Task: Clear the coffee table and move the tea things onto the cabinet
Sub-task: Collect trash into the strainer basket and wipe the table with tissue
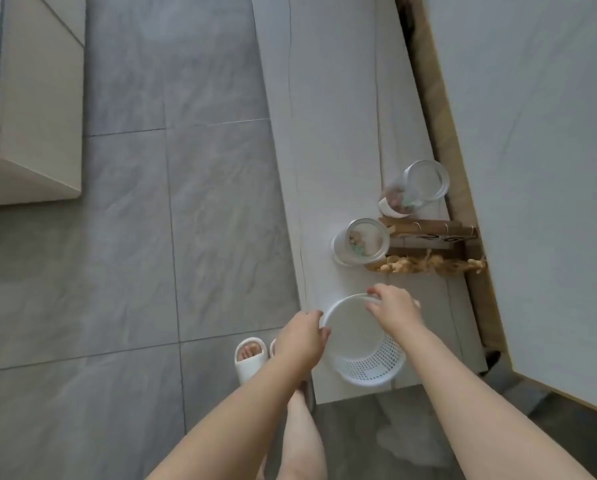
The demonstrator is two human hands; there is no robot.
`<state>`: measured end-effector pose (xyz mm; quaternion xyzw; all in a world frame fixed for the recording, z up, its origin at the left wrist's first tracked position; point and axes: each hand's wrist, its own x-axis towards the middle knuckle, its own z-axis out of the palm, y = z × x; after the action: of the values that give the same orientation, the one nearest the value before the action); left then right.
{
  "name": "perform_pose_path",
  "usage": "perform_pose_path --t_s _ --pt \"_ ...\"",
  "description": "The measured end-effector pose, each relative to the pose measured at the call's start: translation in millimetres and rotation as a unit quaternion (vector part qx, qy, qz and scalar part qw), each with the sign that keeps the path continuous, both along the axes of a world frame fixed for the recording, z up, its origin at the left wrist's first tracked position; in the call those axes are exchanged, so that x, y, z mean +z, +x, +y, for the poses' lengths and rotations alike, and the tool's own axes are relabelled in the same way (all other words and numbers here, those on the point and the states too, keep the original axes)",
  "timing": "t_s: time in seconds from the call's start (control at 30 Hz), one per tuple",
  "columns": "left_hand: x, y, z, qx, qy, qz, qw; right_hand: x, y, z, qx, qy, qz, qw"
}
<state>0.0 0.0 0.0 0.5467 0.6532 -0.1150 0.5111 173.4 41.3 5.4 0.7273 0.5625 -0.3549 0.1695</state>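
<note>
A white perforated plastic basket (366, 358) sits at the near end of a long white cabinet top (328, 140). My left hand (304, 336) grips its rim on the left side, and my right hand (394, 308) grips the rim at the far right. The basket looks empty inside. Beyond it stand two clear glass jars with small items at the bottom, one near (361, 241) and one farther right (416, 187).
A wooden stand (428, 233) and a dried plant sprig (432, 265) lie against the wall (539, 133) behind the near jar. Grey tiled floor (151, 202) spreads left. A beige table corner (30, 116) is at upper left. My foot in a white slipper (250, 358) stands by the cabinet.
</note>
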Motion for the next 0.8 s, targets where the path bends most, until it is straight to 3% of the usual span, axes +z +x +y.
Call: perform_pose_path --t_s 0.1,0.27,0.5,0.8 --pt "-16.6 8.0 -1.3 0.001 -0.006 -0.004 1.000 -16.0 7.2 -2.4 -0.057 -0.012 0.001 0.998" --pt "-28.5 12.1 -3.9 0.092 -0.077 -0.008 0.993 -22.6 11.4 -3.1 -0.159 -0.002 0.035 0.987" --pt "-2.4 -14.9 6.0 0.164 -0.058 -0.024 0.984 7.4 -10.7 10.8 -0.087 0.029 -0.014 0.996" --pt "111.0 -103.8 17.1 0.249 -0.015 -0.024 0.968 115.4 -102.4 48.6 0.007 0.034 0.082 0.996"
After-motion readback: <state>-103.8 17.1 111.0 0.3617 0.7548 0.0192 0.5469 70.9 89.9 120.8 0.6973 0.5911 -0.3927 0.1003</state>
